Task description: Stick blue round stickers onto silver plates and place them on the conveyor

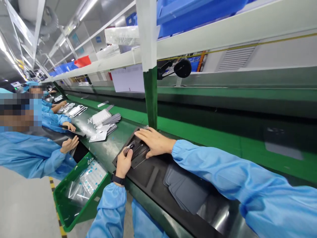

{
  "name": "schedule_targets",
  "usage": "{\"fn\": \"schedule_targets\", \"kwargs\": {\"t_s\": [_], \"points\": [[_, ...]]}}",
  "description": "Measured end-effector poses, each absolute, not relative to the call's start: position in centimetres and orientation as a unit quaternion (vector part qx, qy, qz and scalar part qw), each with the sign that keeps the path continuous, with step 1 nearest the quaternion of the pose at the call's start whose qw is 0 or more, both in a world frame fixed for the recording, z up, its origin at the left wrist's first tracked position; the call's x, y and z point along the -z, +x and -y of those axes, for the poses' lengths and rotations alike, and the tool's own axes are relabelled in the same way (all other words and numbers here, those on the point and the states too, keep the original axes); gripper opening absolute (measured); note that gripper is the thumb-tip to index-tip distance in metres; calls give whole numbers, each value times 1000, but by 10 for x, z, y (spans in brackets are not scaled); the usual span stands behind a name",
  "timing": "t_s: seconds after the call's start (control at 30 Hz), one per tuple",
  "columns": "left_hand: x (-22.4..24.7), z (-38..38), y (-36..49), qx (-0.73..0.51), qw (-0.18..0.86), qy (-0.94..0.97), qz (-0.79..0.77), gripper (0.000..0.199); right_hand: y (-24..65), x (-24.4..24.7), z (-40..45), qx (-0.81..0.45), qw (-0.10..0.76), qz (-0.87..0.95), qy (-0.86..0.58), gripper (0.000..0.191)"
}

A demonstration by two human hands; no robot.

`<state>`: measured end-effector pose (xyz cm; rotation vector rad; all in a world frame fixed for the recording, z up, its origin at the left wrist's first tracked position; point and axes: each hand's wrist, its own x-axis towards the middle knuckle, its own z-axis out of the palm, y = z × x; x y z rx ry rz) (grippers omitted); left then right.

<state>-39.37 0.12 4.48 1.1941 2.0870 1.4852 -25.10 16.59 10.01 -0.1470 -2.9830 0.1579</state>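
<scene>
The left hand (123, 162) has its thumb and fingers closed on a small dark glossy piece (129, 147), its exact shape partly covered by the grip. The right hand (158, 142) lies palm down just beside it, thumb held apart from the other fingers, the fingertips at the far end of the black tray (146, 175); whether they pinch anything cannot be told. The glossy piece is over that same end of the tray, among dark shiny material that is hard to make out.

Nearer the body, the tray holds a fanned stack of thin dark grey panels (189, 191) with rounded corners, overlapping one another below the right forearm. The tray rests on the green tabletop (111, 147).

Below and left of the tabletop's edge stands a green crate (85, 212). Inside are crumpled clear plastic bags (76, 191) and a white gridded sheet (93, 175) dotted with blue.

Farther along the tabletop sits a white block-like stack (101, 116), with grey plates (113, 119) and white plates (98, 136) spread next to it. To the left, a co-worker's hand (69, 144) is near the crate. Overhead, the shelf carries a large blue bin (188, 15) and, farther off, a red bin (83, 61).
</scene>
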Motion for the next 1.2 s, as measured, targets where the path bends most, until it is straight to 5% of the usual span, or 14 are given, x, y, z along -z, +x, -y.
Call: {"fn": "schedule_targets", "kwargs": {"t_s": [0.37,0.6,0.73,0.8,0.93,1.07,1.2], "points": [[-29,-6,-395,-561,150,369,-726,59,-264,-98,-161,-42,59,997,-23,101],[-52,-6,-400,-532,148,408,-727,30,-262,-95,-163,-79,86,993,-20,109],[-78,-10,-409,-480,174,460,-727,31,-261,-91,-170,-173,160,972,-7,116],[-86,-15,-410,-458,186,479,-725,33,-264,-90,-174,-219,195,956,15,98],[-85,-20,-409,-425,208,502,-724,42,-271,-90,-184,-258,221,940,31,30],[-76,-16,-407,-394,230,509,-730,76,-274,-91,-203,-239,196,951,-10,22],[-66,-17,-405,-379,228,500,-745,71,-267,-91,-221,-231,178,956,-20,21]]}}
